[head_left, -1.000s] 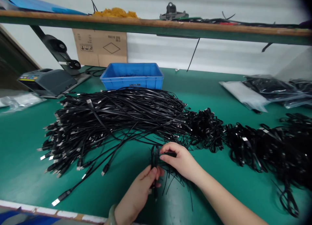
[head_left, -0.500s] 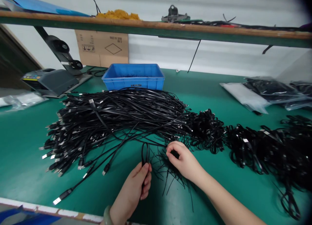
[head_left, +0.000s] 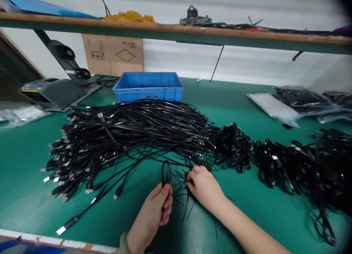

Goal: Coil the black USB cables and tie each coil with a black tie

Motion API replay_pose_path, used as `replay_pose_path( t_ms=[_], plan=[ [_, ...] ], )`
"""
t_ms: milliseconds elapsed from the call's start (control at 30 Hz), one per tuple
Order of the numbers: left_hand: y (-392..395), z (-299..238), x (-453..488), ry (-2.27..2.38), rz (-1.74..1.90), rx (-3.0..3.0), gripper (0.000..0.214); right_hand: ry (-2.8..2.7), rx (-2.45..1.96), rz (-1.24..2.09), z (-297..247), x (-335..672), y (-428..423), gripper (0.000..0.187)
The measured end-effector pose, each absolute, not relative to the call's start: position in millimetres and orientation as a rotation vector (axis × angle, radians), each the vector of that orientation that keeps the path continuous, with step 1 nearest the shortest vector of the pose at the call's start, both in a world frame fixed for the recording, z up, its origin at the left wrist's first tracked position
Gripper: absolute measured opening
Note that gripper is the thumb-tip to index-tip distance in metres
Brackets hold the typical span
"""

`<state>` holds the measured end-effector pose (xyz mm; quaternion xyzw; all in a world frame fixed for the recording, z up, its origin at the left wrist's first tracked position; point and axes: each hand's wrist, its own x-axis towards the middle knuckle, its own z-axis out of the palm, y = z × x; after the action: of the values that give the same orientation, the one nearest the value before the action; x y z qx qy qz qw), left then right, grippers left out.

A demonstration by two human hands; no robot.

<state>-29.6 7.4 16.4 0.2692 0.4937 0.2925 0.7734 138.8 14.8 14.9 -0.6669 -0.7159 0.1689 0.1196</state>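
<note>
My left hand (head_left: 155, 206) is closed around a folded black USB cable (head_left: 166, 170), whose narrow loop stands up above the thumb; the rest of it is hidden in the fist. To its right, my right hand (head_left: 205, 186) reaches down into a loose heap of thin black twist ties (head_left: 180, 182). Its fingers are bent together at the heap, and what sits between the fingertips is hidden. Behind both hands lies a large bundle of straight black USB cables (head_left: 143, 124), with metal plugs fanned out on the left. One cable's plug (head_left: 66, 224) points toward the front edge.
Coiled cables (head_left: 286, 166) are piled to the right. A blue bin (head_left: 148, 94) stands behind the bundle. A grey tape dispenser (head_left: 52, 92) is at the back left, plastic bags (head_left: 275, 103) at the back right. A shelf (head_left: 165, 30) spans overhead.
My right hand has lowered into the twist ties, its fingers now bent down against them. My left hand still holds the folded cable, nearly unmoved. The view has shifted slightly.
</note>
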Motion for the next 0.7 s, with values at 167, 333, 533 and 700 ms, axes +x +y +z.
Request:
replay_pose_path(
  t_ms=[167,333,533,700],
  plan=[
    [7.8,18.8,-31.0,1.088,0.622,0.589,0.043,-2.052,-1.915,0.484,11.5,144.4,16.5,0.01],
    [9.2,16.5,-30.7,1.122,0.603,0.643,0.036,-1.756,-1.729,0.713,23.1,151.2,17.5,0.014],
    [7.3,16.8,-22.2,1.417,0.731,1.402,0.013,-0.918,-1.27,1.576,34.9,118.1,7.3,0.073],
    [-0.8,10.7,-9.8,1.504,0.52,1.861,0.02,-0.694,-1.34,1.457,20.6,98.9,10.3,0.073]
  ],
)
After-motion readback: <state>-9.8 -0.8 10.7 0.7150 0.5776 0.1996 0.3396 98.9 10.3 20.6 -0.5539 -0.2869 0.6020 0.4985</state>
